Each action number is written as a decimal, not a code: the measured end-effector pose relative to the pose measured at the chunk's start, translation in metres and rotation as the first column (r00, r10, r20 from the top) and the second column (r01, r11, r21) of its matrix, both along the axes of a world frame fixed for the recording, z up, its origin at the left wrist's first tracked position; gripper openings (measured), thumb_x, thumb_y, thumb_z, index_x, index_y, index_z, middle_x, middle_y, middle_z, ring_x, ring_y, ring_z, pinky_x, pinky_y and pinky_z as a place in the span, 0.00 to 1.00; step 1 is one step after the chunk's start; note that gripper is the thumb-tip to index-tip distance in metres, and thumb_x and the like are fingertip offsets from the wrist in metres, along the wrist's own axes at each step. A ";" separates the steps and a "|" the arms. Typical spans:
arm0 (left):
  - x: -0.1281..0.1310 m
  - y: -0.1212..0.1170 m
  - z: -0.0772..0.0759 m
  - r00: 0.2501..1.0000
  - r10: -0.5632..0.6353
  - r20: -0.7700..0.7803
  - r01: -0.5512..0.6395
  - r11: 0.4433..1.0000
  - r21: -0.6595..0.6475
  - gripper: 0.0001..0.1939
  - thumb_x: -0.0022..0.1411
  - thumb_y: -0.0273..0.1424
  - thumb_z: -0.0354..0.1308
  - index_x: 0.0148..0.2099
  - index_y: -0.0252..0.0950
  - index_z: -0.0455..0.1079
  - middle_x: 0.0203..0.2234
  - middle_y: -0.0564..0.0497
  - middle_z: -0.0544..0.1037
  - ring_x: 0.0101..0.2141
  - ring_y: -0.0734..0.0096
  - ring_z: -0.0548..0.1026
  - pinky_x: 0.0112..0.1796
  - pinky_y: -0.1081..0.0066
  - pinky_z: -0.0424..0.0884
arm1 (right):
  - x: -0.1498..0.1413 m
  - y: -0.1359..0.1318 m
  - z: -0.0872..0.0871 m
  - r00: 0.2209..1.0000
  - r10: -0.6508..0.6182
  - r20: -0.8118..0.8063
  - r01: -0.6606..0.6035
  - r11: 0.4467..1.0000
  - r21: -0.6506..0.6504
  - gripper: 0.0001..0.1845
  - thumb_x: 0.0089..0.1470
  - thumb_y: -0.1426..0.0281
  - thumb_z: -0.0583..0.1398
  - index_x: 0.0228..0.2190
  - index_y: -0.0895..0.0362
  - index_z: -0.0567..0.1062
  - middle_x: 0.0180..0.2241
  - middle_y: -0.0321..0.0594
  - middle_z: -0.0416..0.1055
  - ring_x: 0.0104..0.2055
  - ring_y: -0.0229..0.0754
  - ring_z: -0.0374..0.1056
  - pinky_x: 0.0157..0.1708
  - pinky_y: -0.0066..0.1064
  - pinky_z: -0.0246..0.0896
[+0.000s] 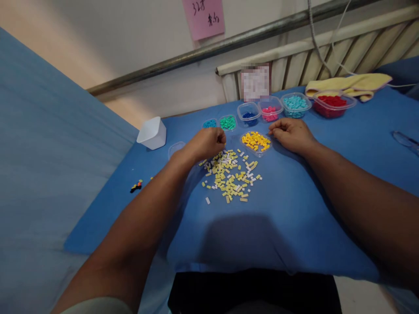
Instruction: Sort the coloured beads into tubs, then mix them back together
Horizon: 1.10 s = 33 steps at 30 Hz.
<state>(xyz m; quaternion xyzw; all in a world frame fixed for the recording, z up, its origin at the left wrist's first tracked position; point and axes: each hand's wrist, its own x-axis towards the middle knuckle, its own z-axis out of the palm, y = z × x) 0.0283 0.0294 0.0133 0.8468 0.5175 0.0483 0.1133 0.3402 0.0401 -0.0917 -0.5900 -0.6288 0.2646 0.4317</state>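
Note:
My left hand is closed above the far left edge of a loose pile of small toy building bricks, pale yellow and white. What its curled fingers hold, if anything, is hidden. My right hand has thumb and fingertips drawn together, just right of a clear tub of orange-yellow bricks. Nothing can be made out between those fingertips. A single white brick lies apart at the pile's near side. Behind my left forearm, a clear container is partly covered.
Clear tubs of blue, green, dark blue, pink, turquoise and red bricks line the back. A white box and several dark and orange bricks sit left. A yellow cloth lies back right.

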 end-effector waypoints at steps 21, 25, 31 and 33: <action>0.075 0.015 -0.010 0.964 -0.185 0.191 0.166 0.980 0.112 0.17 0.65 0.20 0.57 0.52 0.35 0.81 0.48 0.45 0.86 0.46 0.62 0.80 0.49 0.65 0.74 | 0.002 0.003 -0.005 1.000 0.018 -0.006 -0.018 0.999 0.033 0.13 0.56 0.72 0.63 0.40 0.51 0.86 0.39 0.39 0.88 0.43 0.50 0.84 0.52 0.44 0.79; 0.048 -0.015 -0.006 0.973 -0.150 0.173 0.144 0.988 0.051 0.11 0.69 0.24 0.60 0.48 0.35 0.83 0.43 0.47 0.86 0.42 0.63 0.81 0.47 0.65 0.74 | 0.003 0.005 -0.007 1.000 0.015 0.000 -0.015 1.000 0.019 0.12 0.56 0.73 0.63 0.39 0.50 0.86 0.39 0.38 0.88 0.44 0.50 0.84 0.52 0.44 0.79; 0.019 -0.061 -0.008 0.982 -0.123 0.143 0.141 0.982 -0.123 0.09 0.70 0.26 0.61 0.47 0.37 0.83 0.40 0.50 0.87 0.36 0.66 0.80 0.39 0.67 0.72 | 0.006 0.008 -0.011 0.999 0.035 0.006 -0.035 0.998 0.043 0.12 0.56 0.73 0.63 0.40 0.51 0.86 0.38 0.38 0.88 0.44 0.50 0.85 0.51 0.44 0.80; 0.017 -0.072 -0.010 0.982 -0.130 0.137 0.150 0.977 -0.149 0.09 0.70 0.27 0.61 0.46 0.38 0.84 0.39 0.51 0.87 0.37 0.66 0.81 0.39 0.67 0.72 | 0.007 0.009 -0.012 0.999 0.037 0.007 -0.037 0.998 0.058 0.12 0.56 0.73 0.64 0.40 0.52 0.86 0.38 0.39 0.88 0.43 0.50 0.85 0.50 0.45 0.80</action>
